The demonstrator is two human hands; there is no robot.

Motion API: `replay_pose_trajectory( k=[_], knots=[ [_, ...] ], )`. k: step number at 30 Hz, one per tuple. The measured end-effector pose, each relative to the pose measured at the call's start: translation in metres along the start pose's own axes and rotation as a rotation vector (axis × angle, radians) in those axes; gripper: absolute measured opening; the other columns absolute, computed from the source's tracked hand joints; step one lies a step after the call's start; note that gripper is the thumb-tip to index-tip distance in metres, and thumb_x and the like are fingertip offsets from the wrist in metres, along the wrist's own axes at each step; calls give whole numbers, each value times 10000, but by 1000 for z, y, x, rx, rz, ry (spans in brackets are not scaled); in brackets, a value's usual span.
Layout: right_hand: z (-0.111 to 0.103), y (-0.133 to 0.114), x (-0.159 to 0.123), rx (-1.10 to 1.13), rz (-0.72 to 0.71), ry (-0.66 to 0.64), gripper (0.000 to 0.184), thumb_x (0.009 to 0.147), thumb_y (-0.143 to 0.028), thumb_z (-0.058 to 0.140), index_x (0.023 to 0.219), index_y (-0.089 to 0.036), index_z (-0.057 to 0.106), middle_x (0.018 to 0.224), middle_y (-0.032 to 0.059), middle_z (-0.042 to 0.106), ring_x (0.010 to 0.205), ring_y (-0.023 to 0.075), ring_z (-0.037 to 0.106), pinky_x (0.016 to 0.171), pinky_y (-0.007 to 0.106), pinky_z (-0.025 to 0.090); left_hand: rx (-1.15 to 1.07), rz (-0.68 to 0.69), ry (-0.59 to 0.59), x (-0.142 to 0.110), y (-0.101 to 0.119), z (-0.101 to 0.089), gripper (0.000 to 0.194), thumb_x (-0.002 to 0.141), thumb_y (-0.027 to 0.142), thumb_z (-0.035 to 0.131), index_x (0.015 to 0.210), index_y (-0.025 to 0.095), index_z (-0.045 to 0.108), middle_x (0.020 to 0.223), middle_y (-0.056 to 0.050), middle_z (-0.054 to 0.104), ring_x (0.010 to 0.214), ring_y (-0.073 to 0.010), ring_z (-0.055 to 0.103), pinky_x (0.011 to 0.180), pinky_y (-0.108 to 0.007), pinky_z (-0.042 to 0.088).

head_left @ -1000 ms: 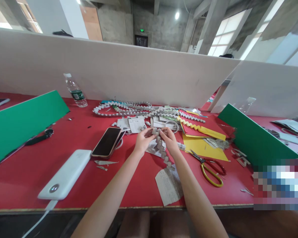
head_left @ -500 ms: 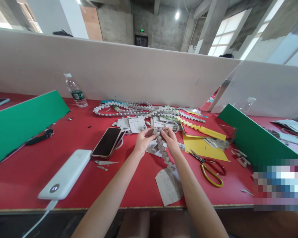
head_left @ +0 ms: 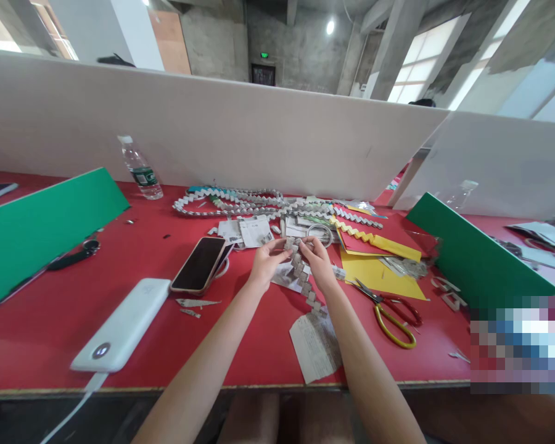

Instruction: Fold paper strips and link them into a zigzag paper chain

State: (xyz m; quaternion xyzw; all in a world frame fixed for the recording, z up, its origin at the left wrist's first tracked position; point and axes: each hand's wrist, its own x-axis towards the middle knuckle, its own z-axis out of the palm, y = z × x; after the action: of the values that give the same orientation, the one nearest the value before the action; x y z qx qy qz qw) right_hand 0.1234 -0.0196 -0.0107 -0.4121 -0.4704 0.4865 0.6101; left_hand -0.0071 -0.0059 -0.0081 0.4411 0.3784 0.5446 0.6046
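Observation:
A grey zigzag chain of folded paper (head_left: 306, 288) hangs from my fingers toward the table's front edge. My left hand (head_left: 269, 260) pinches its upper end between thumb and fingers. On the other side of that end, my right hand (head_left: 317, 262) is closed on the same chain. Below the chain's lower end lies a torn printed sheet (head_left: 312, 354), partly covered by my right forearm. Behind my hands, long grey and white folded chains (head_left: 203, 213) lie looped, and a yellow chain (head_left: 356, 233) stretches to the right.
Scissors (head_left: 383, 305) with red and yellow handles lie open at right, beside yellow paper (head_left: 388, 277). A phone (head_left: 198, 264) and a white power bank (head_left: 123, 327) with a cable are at left. Green boards (head_left: 481, 253) and a water bottle (head_left: 143, 172) stand on the red table.

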Motion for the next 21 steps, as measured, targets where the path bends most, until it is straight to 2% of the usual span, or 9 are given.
replay_pose_trajectory(
  k=[5,11,17,21],
  knots=[
    [-1,2,1,-24,-15,13,256,717,-418,629,790,-221,482,552,-77,467,491,73,428,494,190,359,37,5,14,-1,1,1,430,540,230,773,953,148,685,861,-62,691,741,-157,615,690,-286,503],
    [-1,3,1,-13,-22,-5,233,720,-389,634,768,-210,492,528,-80,462,480,67,425,496,188,353,24,21,28,-1,0,1,410,541,223,776,939,163,702,931,-72,706,883,-200,629,847,-318,460],
    [-1,0,1,-6,-5,4,232,700,-375,650,753,-198,511,515,-79,472,472,62,426,489,184,355,32,36,18,0,-2,-1,406,541,234,778,933,160,705,931,-78,708,887,-215,633,855,-336,458],
    [-1,-1,1,-7,7,-8,228,695,-375,650,749,-196,519,521,-75,481,494,75,471,538,206,403,75,69,22,1,-1,-2,408,558,248,771,949,155,701,946,-85,703,890,-217,628,852,-336,457]
  ],
)
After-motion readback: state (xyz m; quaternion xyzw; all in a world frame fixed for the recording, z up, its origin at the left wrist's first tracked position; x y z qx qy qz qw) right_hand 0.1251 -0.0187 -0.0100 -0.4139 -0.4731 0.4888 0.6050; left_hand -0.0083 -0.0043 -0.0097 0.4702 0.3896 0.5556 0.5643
